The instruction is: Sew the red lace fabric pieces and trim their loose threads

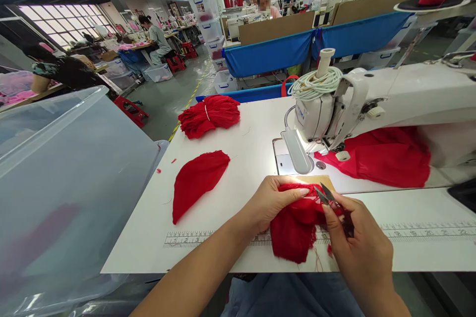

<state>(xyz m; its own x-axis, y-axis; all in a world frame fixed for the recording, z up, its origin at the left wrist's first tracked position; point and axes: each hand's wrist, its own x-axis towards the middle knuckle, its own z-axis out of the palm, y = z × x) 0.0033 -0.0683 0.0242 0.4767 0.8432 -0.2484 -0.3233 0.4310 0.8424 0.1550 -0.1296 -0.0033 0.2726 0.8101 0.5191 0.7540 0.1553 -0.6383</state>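
Near the table's front edge, my left hand [273, 202] pinches the upper edge of a red fabric piece [293, 237], which hangs down in folds with a frayed lower edge. My right hand [359, 237] is closed around small thread snips [329, 195]. Their two pointed blades are spread apart at the fabric's top edge, close to my left fingertips. Loose red threads dangle beneath the cloth. Just behind my hands is the sewing machine [394, 94], its lamp lit over the needle plate. More red fabric [386, 158] lies under the machine's arm.
On the white table lie a tied bundle of red fabric [210, 115] and a curved red piece [199, 183]. A ruler scale [189, 239] runs along the front. At left stands a large translucent plastic bin [74, 183]. Other people sit at machines farther back.
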